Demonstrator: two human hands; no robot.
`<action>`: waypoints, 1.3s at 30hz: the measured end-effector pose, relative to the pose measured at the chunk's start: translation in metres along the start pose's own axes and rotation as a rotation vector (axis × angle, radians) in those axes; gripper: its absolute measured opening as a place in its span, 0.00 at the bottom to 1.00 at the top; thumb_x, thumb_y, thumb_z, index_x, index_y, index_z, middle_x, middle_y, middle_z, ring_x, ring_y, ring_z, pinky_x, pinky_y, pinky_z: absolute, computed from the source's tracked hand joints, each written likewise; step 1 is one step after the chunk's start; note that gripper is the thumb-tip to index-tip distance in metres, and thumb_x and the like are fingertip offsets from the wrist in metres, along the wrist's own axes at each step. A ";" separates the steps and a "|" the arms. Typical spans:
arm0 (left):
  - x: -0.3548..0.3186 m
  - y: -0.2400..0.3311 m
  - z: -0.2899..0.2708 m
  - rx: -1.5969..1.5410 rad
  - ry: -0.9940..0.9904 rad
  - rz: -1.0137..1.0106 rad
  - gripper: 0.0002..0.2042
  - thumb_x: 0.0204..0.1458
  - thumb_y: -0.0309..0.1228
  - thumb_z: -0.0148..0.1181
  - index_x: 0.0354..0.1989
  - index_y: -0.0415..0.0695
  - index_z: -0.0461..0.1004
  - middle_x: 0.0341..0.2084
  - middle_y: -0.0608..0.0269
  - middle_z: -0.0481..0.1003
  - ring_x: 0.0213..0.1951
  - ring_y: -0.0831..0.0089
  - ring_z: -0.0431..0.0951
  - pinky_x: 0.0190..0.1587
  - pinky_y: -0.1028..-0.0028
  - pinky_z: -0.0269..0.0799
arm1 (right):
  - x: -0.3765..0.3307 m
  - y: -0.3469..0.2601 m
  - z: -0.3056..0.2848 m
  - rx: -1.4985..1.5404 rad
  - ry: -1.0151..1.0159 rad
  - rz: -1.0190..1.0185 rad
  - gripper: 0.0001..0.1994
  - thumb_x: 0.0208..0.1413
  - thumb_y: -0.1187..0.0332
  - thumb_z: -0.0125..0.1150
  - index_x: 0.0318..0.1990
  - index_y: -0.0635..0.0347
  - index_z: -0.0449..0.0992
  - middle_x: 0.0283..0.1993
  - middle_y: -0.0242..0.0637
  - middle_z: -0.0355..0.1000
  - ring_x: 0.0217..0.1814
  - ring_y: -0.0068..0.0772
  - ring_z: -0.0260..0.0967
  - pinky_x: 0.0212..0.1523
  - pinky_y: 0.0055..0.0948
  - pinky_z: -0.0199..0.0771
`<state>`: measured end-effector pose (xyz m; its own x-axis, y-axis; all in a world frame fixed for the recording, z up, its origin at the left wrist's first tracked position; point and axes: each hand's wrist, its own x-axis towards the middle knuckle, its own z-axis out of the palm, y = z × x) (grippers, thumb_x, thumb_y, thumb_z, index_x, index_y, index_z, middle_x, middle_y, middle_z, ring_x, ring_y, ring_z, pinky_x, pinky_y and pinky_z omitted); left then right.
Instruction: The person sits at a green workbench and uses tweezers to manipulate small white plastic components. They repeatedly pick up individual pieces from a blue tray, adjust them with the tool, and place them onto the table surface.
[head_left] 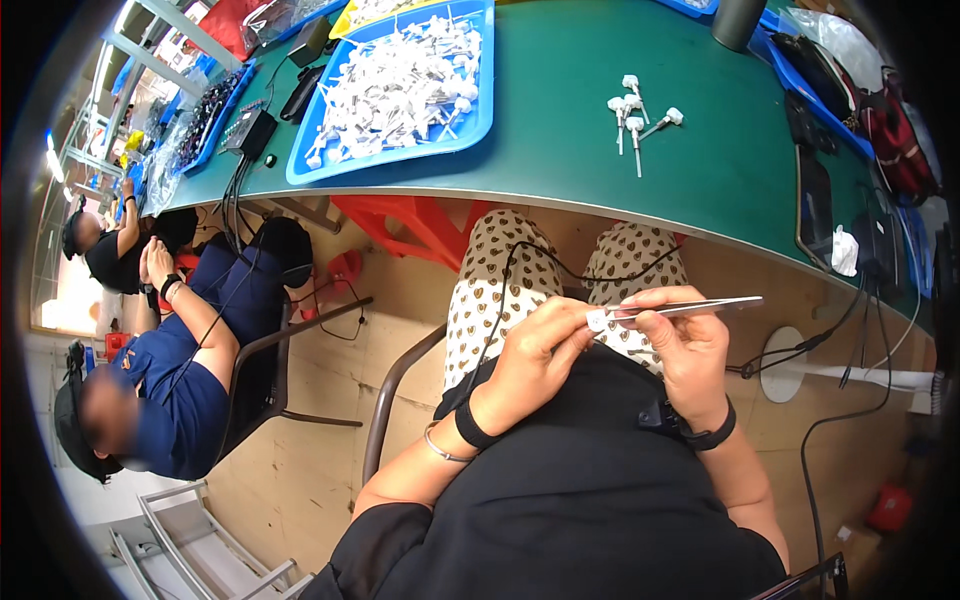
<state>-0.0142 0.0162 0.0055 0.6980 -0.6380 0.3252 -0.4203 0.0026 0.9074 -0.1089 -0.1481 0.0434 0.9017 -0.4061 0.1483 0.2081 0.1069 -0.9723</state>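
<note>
Above my lap, my left hand (538,358) pinches a small white plastic piece (597,320) between thumb and fingertips. Metal tweezers (725,304) lie in the grip of my right hand (690,352), with their tips against the white piece. The fingers hide much of that piece. On the green table (570,100) ahead, several white parts with thin stems (635,126) lie in a loose group. To their left stands a blue tray (400,168), heaped with similar white parts (400,90).
At the left, a co-worker in a dark blue shirt (185,405) sits on a chair. A phone-like dark slab (813,205) rests near the table's right end, by bags (895,140) in a blue tray. Cables (815,430) hang down at the right. A red stool (400,225) stands under the table.
</note>
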 end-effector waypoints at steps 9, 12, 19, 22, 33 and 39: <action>-0.004 -0.007 0.000 0.059 -0.005 0.050 0.10 0.54 0.18 0.65 0.44 0.39 0.81 0.37 0.56 0.80 0.37 0.59 0.82 0.38 0.68 0.78 | -0.007 0.019 0.009 -0.203 0.031 -0.087 0.05 0.64 0.77 0.64 0.45 0.67 0.78 0.40 0.37 0.80 0.40 0.23 0.78 0.41 0.21 0.78; -0.004 -0.006 0.001 0.086 -0.016 0.049 0.09 0.55 0.18 0.66 0.45 0.37 0.81 0.36 0.55 0.81 0.37 0.61 0.82 0.40 0.69 0.78 | -0.005 0.017 0.009 -0.210 0.020 -0.096 0.05 0.64 0.77 0.63 0.45 0.68 0.77 0.40 0.38 0.80 0.40 0.24 0.78 0.41 0.22 0.79; -0.003 -0.007 0.003 0.080 -0.029 0.057 0.09 0.54 0.18 0.67 0.44 0.37 0.81 0.37 0.55 0.81 0.38 0.61 0.82 0.41 0.68 0.78 | -0.006 0.017 0.009 -0.180 0.056 -0.070 0.05 0.66 0.76 0.62 0.44 0.70 0.77 0.39 0.39 0.80 0.40 0.27 0.81 0.43 0.24 0.82; -0.003 -0.007 0.003 0.091 -0.036 0.049 0.09 0.54 0.18 0.67 0.44 0.38 0.81 0.37 0.55 0.81 0.38 0.61 0.83 0.41 0.68 0.78 | -0.005 0.017 0.009 -0.199 0.052 -0.069 0.05 0.66 0.76 0.62 0.44 0.70 0.77 0.38 0.39 0.81 0.41 0.27 0.82 0.43 0.24 0.83; -0.005 -0.010 0.004 0.109 -0.030 0.054 0.09 0.55 0.19 0.66 0.44 0.39 0.81 0.36 0.56 0.81 0.37 0.61 0.82 0.40 0.69 0.78 | -0.006 0.017 0.012 -0.155 0.088 -0.031 0.05 0.66 0.75 0.61 0.43 0.71 0.77 0.39 0.40 0.80 0.42 0.29 0.82 0.44 0.26 0.85; -0.006 -0.011 0.004 0.124 -0.028 0.056 0.09 0.54 0.18 0.66 0.44 0.39 0.81 0.36 0.56 0.81 0.37 0.61 0.82 0.39 0.69 0.78 | -0.006 0.019 0.010 -0.203 0.075 -0.049 0.05 0.67 0.76 0.60 0.44 0.71 0.76 0.39 0.40 0.80 0.42 0.29 0.82 0.45 0.26 0.85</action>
<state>-0.0160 0.0170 -0.0075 0.6558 -0.6606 0.3655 -0.5278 -0.0550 0.8476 -0.1061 -0.1346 0.0259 0.8601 -0.4735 0.1900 0.1639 -0.0962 -0.9818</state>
